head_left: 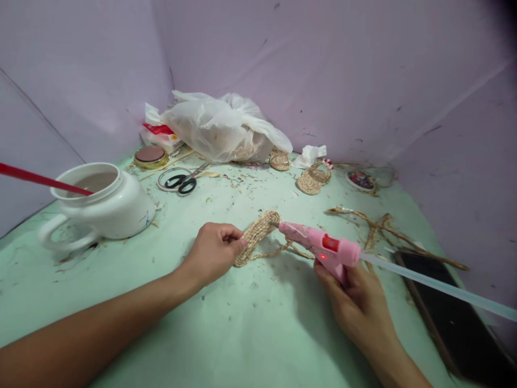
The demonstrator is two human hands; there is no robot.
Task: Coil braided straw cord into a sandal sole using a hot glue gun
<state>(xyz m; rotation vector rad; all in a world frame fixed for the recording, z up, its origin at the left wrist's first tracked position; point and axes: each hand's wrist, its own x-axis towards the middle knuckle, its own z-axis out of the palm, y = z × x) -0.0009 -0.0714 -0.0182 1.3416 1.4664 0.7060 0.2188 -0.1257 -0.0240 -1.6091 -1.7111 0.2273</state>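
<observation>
My left hand (214, 252) is closed, pinching the edge of a small woven straw piece (255, 235) that stands tilted on the pale green table (226, 323). My right hand (359, 304) grips a pink glue gun (323, 249) with a red light on and a clear glue stick (440, 286) sticking out behind. The gun's nozzle touches the top of the straw piece. A loose straw cord (283, 250) trails from the piece under the gun.
A white pot (109, 202) with a red stick (40, 179) sits at left. Behind are scissors (183, 180), a round tin (150, 156), a plastic bag (222, 129) and small woven sandals (313, 179). Straw strands (383, 229) and a dark phone (452, 318) lie right.
</observation>
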